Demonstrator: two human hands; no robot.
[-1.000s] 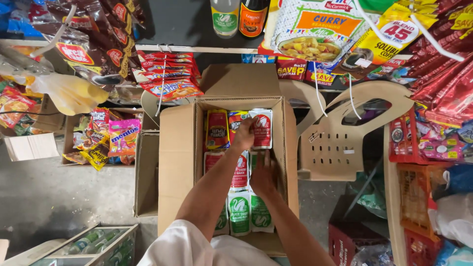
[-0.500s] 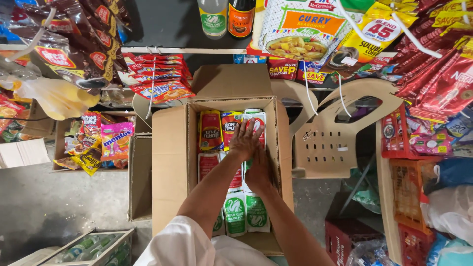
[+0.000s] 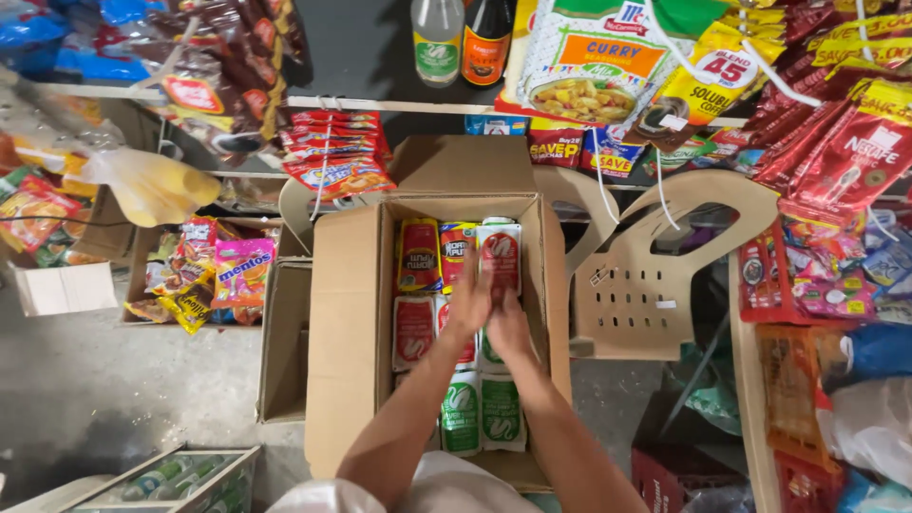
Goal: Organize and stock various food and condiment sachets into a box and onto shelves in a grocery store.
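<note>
We look down into an open brown cardboard box (image 3: 347, 313) whose flaps stand spread, and both of our hands are inside it, pressed close together over the middle row of sachets. Our left hand (image 3: 472, 302) lies flat with the fingers extended toward the far row; our right hand (image 3: 508, 325) sits just beside it, touching it at the thumb side. We cannot tell whether either hand is clamped on a sachet or only resting on top. The contents are flat foil sachets laid in rows: red and yellow sauce sachets (image 3: 419, 255) in the far row, a white and red sachet (image 3: 500, 256) just beyond our fingertips, red sachets (image 3: 413, 332) at the left of the middle row, and 2 green and white sachets (image 3: 482, 410) in the near row between our forearms. A beige plastic chair (image 3: 638, 285) stands just beside the box on the right. A second, smaller cardboard box (image 3: 283, 337) sits against the left side. Strips of hanging red snack packets (image 3: 334, 152) hang above the far flap.
</note>
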